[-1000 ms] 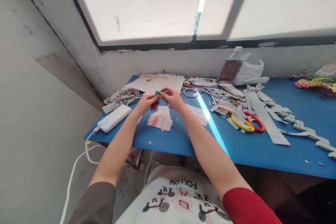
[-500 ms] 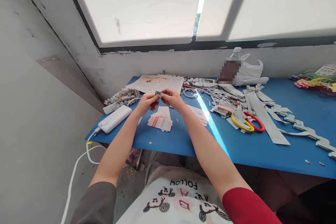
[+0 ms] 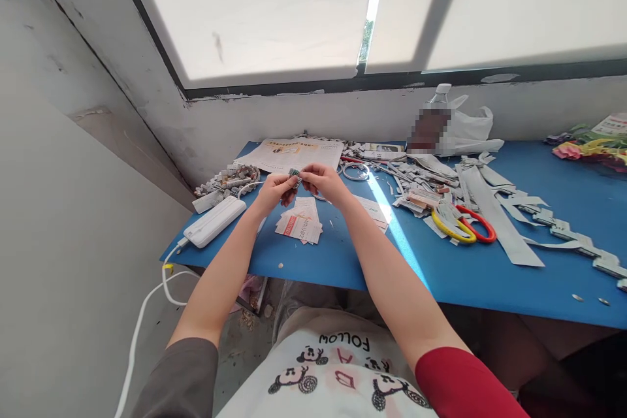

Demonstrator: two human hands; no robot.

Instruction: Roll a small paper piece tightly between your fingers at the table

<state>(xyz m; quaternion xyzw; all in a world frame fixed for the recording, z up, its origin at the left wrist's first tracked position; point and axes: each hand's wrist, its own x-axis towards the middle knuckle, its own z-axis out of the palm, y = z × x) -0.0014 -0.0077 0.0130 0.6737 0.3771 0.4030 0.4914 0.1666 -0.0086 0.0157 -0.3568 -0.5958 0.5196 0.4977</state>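
Above the blue table (image 3: 490, 268), the left hand (image 3: 273, 191) and right hand (image 3: 321, 181) meet fingertip to fingertip, both pinching a small greenish piece (image 3: 294, 174) held between them, over a stack of paper slips (image 3: 298, 223).

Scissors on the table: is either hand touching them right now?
No. The scissors lie on the blue table, apart from both the left hand and the right hand, which pinch a small folded piece.

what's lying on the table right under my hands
A small stack of cut paper slips lies on the blue table below the left hand and right hand, which pinch a tiny folded piece. Lower slips are covered.
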